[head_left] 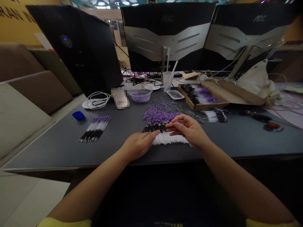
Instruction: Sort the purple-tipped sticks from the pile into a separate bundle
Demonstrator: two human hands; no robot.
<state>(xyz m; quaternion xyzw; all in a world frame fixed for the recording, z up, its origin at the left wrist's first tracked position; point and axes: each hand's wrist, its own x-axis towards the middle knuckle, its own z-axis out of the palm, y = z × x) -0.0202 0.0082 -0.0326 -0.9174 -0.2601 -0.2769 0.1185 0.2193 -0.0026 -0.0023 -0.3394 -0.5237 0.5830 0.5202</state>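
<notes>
Both hands sit over a row of white pen refills point(169, 138) near the table point(59, 148) edge. Left hand point(138, 145) lies flat, fingers loose, touching the row. Right hand point(189, 129) pinches one thin refill. Purple caps point(158, 114) are piled just behind. A finished bundle point(96, 128) lies well to the left, a cardboard box point(203, 96) behind right.

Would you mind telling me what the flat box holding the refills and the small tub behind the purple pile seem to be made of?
The flat box looks like plain brown cardboard: matte, with an unprinted, folded-back lid. The small tub appears to be thin clear plastic, since purple pieces show through its glossy wall. The refills inside the box look like white plastic tubes with black and purple ends, though they are too small to be sure.
</notes>
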